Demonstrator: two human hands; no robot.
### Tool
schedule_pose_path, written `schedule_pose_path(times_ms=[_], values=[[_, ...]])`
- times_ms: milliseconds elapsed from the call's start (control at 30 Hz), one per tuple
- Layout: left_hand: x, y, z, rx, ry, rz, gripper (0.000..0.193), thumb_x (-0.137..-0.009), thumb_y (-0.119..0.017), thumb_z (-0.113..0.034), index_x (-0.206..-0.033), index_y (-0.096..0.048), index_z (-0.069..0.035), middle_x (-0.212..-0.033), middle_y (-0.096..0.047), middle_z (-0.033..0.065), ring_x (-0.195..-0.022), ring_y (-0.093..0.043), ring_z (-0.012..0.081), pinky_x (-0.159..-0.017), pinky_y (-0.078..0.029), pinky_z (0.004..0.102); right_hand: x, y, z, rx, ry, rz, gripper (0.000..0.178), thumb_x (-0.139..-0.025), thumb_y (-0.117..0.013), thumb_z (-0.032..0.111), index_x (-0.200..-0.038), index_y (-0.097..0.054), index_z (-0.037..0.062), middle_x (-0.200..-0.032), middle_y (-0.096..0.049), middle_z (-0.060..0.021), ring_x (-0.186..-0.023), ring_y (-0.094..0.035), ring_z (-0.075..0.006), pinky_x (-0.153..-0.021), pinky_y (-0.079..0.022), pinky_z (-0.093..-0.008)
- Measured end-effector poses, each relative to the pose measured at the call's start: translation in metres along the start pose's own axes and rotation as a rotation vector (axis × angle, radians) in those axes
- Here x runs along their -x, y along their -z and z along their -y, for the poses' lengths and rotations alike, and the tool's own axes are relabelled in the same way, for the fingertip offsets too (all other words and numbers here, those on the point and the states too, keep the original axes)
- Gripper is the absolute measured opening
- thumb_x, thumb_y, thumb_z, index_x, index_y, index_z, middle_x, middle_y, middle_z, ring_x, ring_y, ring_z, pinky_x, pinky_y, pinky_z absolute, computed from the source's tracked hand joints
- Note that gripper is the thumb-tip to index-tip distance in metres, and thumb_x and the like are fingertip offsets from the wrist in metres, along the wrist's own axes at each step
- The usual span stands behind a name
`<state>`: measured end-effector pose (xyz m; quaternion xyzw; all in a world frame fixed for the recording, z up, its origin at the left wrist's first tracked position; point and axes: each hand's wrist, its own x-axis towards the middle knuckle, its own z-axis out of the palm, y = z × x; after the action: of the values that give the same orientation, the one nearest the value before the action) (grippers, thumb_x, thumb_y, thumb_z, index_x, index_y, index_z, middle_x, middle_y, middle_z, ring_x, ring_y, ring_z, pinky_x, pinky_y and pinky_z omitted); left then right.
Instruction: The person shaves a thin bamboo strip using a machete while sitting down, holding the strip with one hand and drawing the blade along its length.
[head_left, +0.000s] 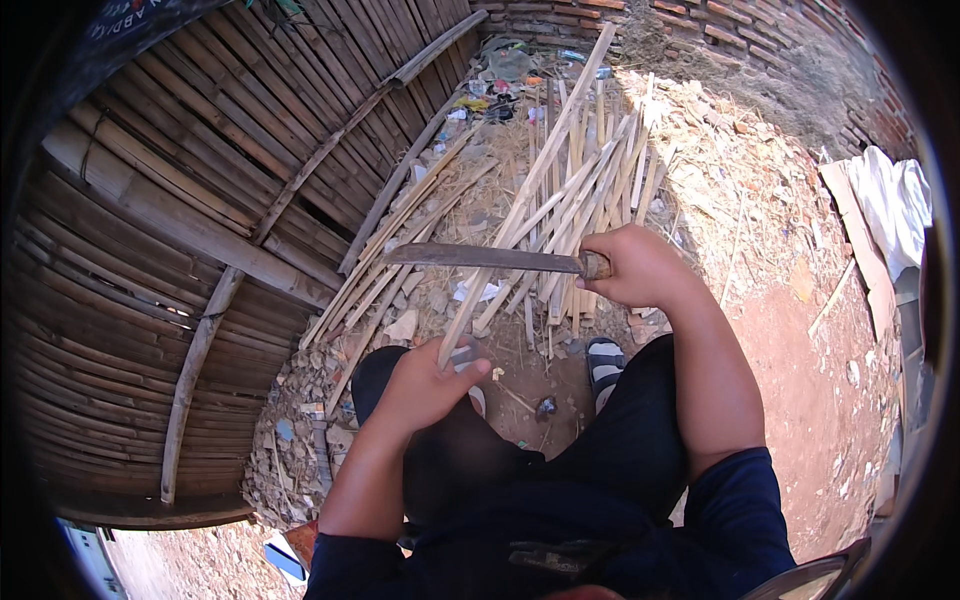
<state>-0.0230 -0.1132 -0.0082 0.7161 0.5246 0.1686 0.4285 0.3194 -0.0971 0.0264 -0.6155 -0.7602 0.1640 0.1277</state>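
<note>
My right hand (pixel 632 266) is closed round the short handle of a machete (pixel 490 257). Its long dark blade points left and crosses over a pale bamboo strip (pixel 530 188); I cannot tell whether the blade touches it. The near end of that strip is gripped in my left hand (pixel 425 383), by my left knee. From there the strip slants up and away to the right, over a pile of similar bamboo strips (pixel 590 195) on the ground.
A slatted bamboo wall (pixel 200 200) stands along the left. More strips (pixel 385 250) lie at its foot among rubble and litter. A brick wall (pixel 750 30) closes the far side. White sacking (pixel 890 205) hangs at the right. My sandalled foot (pixel 604 365) is near the pile.
</note>
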Motion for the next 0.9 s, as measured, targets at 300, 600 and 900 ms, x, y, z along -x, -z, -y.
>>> schedule_pose_path(times_ms=[300, 600, 900], values=[[-0.006, -0.007, 0.002, -0.04, -0.02, -0.108, 0.058, -0.089, -0.081, -0.046, -0.124, -0.07, -0.001, -0.077, -0.066, 0.0068, -0.07, -0.064, 0.018, -0.069, -0.052, 0.0329, -0.007, -0.011, -0.005, 0.042, -0.043, 0.004, 0.037, -0.084, -0.081, 0.037, -0.108, -0.073, 0.0099, -0.088, -0.072, -0.0191, -0.091, -0.071, -0.0412, -0.081, -0.056, -0.0522], [-0.01, -0.012, 0.01, -0.043, 0.02, -0.101, 0.059, -0.09, -0.082, -0.044, -0.126, -0.068, 0.001, -0.069, -0.054, -0.0015, -0.063, -0.052, 0.0082, -0.058, -0.044, 0.0287, -0.01, -0.014, 0.001, 0.01, -0.047, 0.127, 0.041, -0.084, -0.08, 0.038, -0.112, -0.073, 0.0082, -0.095, -0.074, -0.0191, -0.096, -0.071, -0.0413, -0.086, -0.055, -0.0514], [-0.008, -0.014, 0.01, -0.096, 0.036, -0.15, 0.063, -0.086, -0.08, -0.051, -0.122, -0.069, -0.001, -0.069, -0.064, 0.0096, -0.062, -0.065, 0.0246, -0.063, -0.053, 0.0393, -0.009, -0.022, 0.022, 0.076, 0.033, 0.209, 0.041, -0.085, -0.08, 0.036, -0.113, -0.073, 0.0071, -0.095, -0.073, -0.022, -0.099, -0.071, -0.042, -0.089, -0.055, -0.0508]])
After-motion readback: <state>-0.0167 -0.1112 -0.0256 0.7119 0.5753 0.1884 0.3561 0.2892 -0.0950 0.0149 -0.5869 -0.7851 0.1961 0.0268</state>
